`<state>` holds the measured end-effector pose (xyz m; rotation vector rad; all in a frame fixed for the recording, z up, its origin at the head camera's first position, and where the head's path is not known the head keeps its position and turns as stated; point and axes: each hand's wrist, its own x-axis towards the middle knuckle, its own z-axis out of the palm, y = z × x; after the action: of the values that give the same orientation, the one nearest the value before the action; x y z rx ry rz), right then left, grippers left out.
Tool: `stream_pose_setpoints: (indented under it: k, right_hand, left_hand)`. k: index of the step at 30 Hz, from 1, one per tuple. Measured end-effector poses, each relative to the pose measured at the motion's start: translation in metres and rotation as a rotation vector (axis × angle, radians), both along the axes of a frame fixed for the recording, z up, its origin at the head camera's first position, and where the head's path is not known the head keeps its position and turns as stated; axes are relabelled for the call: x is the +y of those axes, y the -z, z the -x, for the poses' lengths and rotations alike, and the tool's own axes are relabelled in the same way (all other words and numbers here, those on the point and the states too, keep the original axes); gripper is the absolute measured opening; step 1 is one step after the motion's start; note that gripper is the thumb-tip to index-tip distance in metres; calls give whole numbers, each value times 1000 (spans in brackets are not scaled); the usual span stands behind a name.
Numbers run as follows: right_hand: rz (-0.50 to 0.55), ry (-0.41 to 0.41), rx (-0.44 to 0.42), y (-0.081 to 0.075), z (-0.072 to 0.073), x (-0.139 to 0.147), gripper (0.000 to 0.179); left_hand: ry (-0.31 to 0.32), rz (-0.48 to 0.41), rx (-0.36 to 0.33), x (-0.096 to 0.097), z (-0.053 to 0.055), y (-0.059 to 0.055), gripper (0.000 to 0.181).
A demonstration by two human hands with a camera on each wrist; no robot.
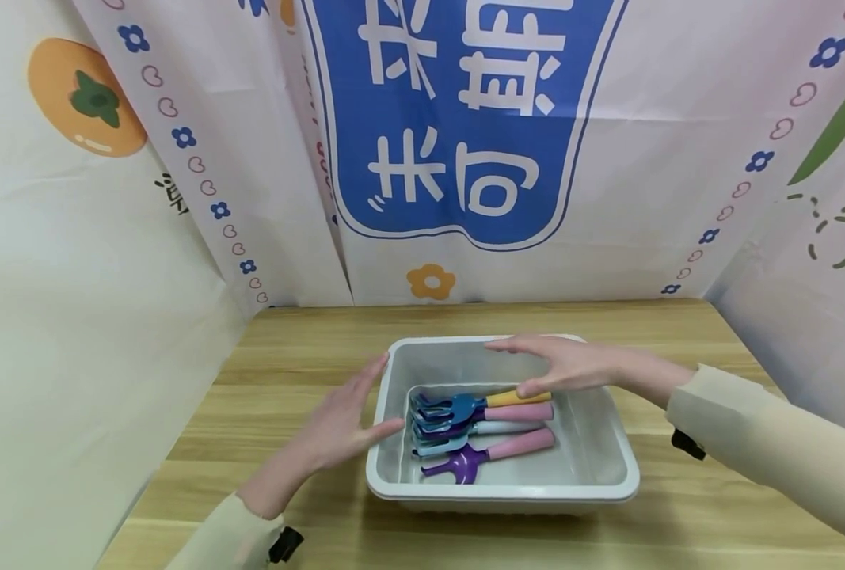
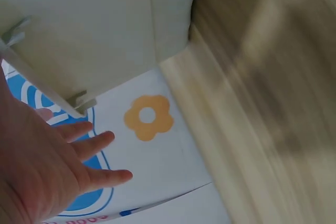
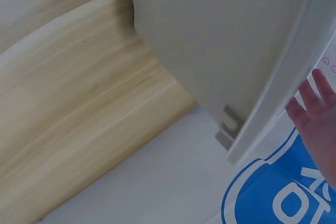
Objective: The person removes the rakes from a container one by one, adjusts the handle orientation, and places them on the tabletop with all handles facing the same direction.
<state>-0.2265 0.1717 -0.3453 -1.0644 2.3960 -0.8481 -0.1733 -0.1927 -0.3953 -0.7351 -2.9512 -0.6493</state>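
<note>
One hand, the left hand [image 1: 338,427], is just beside the left wall of a pale grey tub [image 1: 504,492], its fingers spread apart and its thumb reaching toward the tub's rim; whether it touches that rim I cannot tell. The right hand [image 1: 572,364] is at the tub's far right part, seen over the inside, its fingers and thumb well apart, with the thumb tip in line with a yellow handle [image 1: 504,398]; contact there is also unclear. Inside the tub, a bunch of small hand forks lies on the bottom, heads toward the tub's left wall and handles toward its right. A blue fork [image 1: 460,407] lies uppermost, a pale blue fork [image 1: 451,445] is nearer the tub's front, and a purple fork [image 1: 467,465] with a pink handle [image 1: 522,445] is nearest that front wall. Under the tub's rim, the right wrist view shows a small clip-like tab [image 3: 231,124].

Cream sleeves [image 1: 771,451] cover the forearms at either side of the tub. Beneath the tub is a wood-grain table [image 1: 301,356]. Behind the tub hangs a white printed cloth [image 1: 629,182] bearing an orange flower [image 1: 419,282] and, higher, a blue panel [image 1: 447,111] with white characters. Far left of the tub, an orange fruit print [image 1: 58,95] marks the side sheet.
</note>
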Motion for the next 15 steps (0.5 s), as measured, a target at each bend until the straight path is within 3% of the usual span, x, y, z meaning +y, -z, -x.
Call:
stream_pose_setpoints:
  k: [3, 8, 15]
  right_hand:
    - [42, -37, -71, 6, 3, 0, 75]
    - [-4, -63, -164, 18, 10, 0, 74]
    - [-78, -94, -194, 29, 20, -2, 75]
  left_hand:
    - [16, -64, -46, 0, 2, 3, 95]
    - [20, -174, -148, -1, 3, 8, 89]
    - [36, -290, -231, 1, 5, 14, 86]
